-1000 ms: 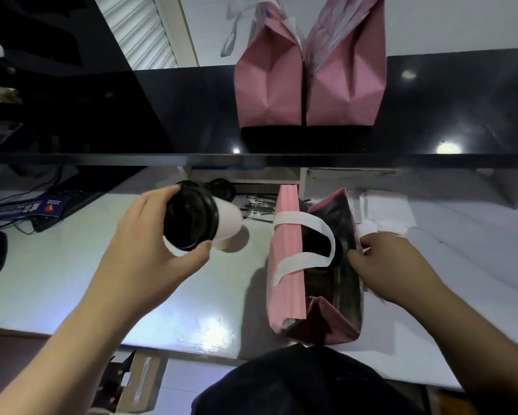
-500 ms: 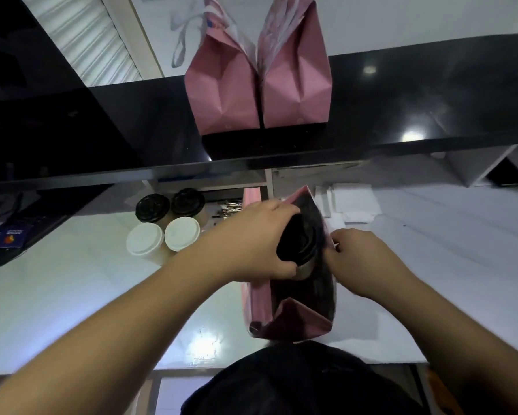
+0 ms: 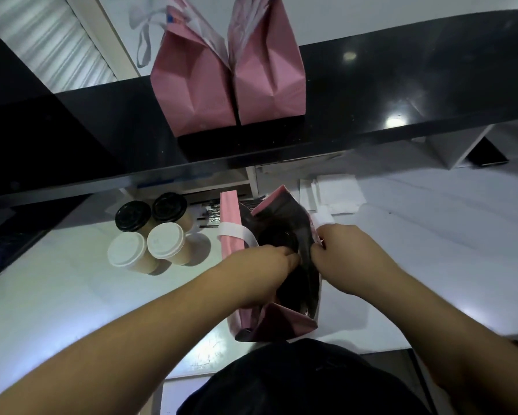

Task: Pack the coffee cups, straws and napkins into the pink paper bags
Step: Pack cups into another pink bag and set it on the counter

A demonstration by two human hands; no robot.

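Open pink paper bag (image 3: 230, 232), white counter (image 3: 57, 295): your left hand (image 3: 260, 274) reaches inside, grip hidden, by a black-lidded cup (image 3: 278, 239). Your right hand (image 3: 344, 259) pinches the rim; hold it wide, seat the cup upright. Four lidded paper cups (image 3: 149, 232), white napkins (image 3: 338, 194) wait nearby; white handle (image 3: 236, 235) crosses the mouth.

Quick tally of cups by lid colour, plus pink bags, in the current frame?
Black-lid cups: 3, two on the counter, one inside the open bag
White-lid cups: 2
Pink bags: 3, two on the black shelf, one open on the counter
Total: 8
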